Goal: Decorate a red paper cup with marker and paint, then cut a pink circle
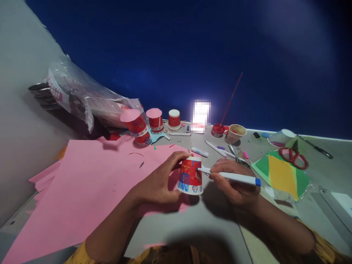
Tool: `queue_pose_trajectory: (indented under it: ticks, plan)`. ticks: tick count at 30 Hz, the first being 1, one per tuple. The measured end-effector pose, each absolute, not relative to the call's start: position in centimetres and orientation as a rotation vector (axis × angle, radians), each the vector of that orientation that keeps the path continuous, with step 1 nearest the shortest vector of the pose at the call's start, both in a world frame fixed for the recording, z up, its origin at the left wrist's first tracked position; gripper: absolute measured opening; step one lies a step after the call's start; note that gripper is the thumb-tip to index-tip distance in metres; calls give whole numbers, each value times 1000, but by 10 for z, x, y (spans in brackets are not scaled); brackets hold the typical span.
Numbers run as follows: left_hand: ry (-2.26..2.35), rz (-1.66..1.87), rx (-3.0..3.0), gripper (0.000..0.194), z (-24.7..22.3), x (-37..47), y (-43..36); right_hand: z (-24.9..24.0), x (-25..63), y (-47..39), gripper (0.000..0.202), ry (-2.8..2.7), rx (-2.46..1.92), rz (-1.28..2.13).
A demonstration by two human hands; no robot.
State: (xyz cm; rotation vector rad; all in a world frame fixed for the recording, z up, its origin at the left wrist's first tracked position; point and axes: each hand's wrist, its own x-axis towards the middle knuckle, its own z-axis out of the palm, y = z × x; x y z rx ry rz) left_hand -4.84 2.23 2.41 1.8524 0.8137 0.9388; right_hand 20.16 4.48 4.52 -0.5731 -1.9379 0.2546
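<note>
In my left hand [158, 183] is an upside-down red paper cup [190, 176], gripped at its upper and lower edges. Blue lines are drawn on the cup's side, and its white rim faces down. My right hand [236, 179] is closed around a white marker [233, 176] with a blue end. The marker's tip meets the cup's right side or lies just short of it; I cannot tell which. Pink paper sheets [90, 190] spread under and beside my left forearm. A white glue stick [200, 151] lies just behind the cup.
Behind stand stacked red cups with pink tops [130, 116], another red cup [174, 119], a red paint pot [218, 130] with a brush, and a patterned paper cup [235, 134]. Red-handled scissors [298, 160] rest on green and yellow sheets [280, 176] at right. A plastic bag [101, 104] sits left.
</note>
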Motion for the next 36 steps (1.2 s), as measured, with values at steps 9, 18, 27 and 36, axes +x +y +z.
queue_pose_trajectory:
  ticks: [9,18,27,36]
  plan:
    - [856,913,1896,89,24,-47,22,47,197,43,14,-2024,-583,257]
    - [825,911,1854,86,26,-44,20,48,197,42,14,-2037,-588,202]
    - [788,921,1787,86,24,-45,20,52,201,44,14,-2001,-620,254]
    - [778,939,1798,87,26,-45,20,49,202,45,16,-1926,-636,259]
